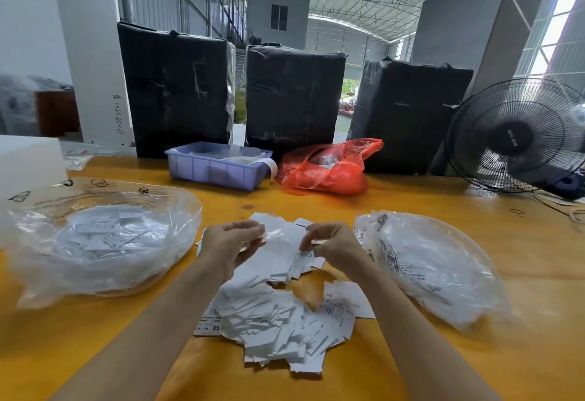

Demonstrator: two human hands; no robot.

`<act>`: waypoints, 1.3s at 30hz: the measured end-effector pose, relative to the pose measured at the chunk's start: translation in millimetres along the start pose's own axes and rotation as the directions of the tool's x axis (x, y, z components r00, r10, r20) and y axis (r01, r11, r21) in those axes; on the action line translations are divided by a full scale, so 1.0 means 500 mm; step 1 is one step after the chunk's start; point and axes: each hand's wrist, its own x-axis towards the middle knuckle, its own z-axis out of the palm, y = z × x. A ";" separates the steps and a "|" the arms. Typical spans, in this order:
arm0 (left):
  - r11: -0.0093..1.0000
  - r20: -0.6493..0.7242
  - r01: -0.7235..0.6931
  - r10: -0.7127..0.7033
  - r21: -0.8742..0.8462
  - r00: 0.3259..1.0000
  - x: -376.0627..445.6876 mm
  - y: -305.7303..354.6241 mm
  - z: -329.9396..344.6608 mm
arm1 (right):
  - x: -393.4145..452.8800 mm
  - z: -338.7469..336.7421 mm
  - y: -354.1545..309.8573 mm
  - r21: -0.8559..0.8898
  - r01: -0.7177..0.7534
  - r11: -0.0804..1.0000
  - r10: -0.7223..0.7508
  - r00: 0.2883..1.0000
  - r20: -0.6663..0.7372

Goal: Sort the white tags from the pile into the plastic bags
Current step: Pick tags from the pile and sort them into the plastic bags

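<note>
White paper tags point(278, 324) lie heaped in a loose pile by the near edge of the yellow table point(427, 191), some printed XS, and the heap runs on under both hands. Over its far part the left hand point(229, 247) has its fingers curled round a few tags, though the blur hides how many; the right hand point(332, 244) pinches a single tag between thumb and fingertips. To the left of the pile a clear plastic bag point(98, 242) sits open with tags already inside; to the right a second clear bag point(433, 267) lies flatter, tags showing through it. Further back, near the far edge, stand a lilac plastic tray point(218, 168) and a crumpled red bag point(326, 168). Three black wrapped bales point(294, 97) line the far edge, with a black fan point(519, 136) at the far right corner.
</note>
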 end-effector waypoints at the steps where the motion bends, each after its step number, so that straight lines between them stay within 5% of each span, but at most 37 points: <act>1: 1.000 0.000 0.001 -0.001 -0.022 1.000 0.000 0.001 0.000 | -0.001 0.000 -0.002 0.059 0.038 0.998 -0.037 0.999 -0.015; 6: 0.997 0.026 0.023 -0.021 -0.068 0.999 -0.002 0.000 0.002 | 0.000 0.004 -0.006 0.194 0.124 0.973 -0.132 0.991 0.029; 16: 0.987 0.086 0.049 -0.036 -0.153 0.996 -0.004 -0.005 0.015 | 0.003 0.006 -0.021 0.307 0.029 0.951 -0.046 0.998 0.047; 21: 0.977 0.106 0.035 -0.013 -0.211 0.994 -0.016 -0.012 0.031 | -0.005 0.015 -0.030 0.151 0.030 0.988 -0.047 0.993 0.112; 29: 0.999 0.160 -0.042 0.038 0.022 0.986 -0.027 -0.018 0.039 | -0.002 0.019 -0.043 0.233 0.105 0.967 -0.103 0.994 -0.023; 34: 0.940 0.229 -0.078 -0.001 0.332 0.973 -0.031 -0.002 0.025 | -0.006 0.012 -0.058 -0.015 0.140 0.990 -0.138 0.986 0.089; 39: 0.942 0.225 -0.097 0.024 0.320 0.974 -0.025 -0.003 0.017 | -0.010 0.001 -0.067 -0.043 0.119 0.992 -0.112 0.984 0.141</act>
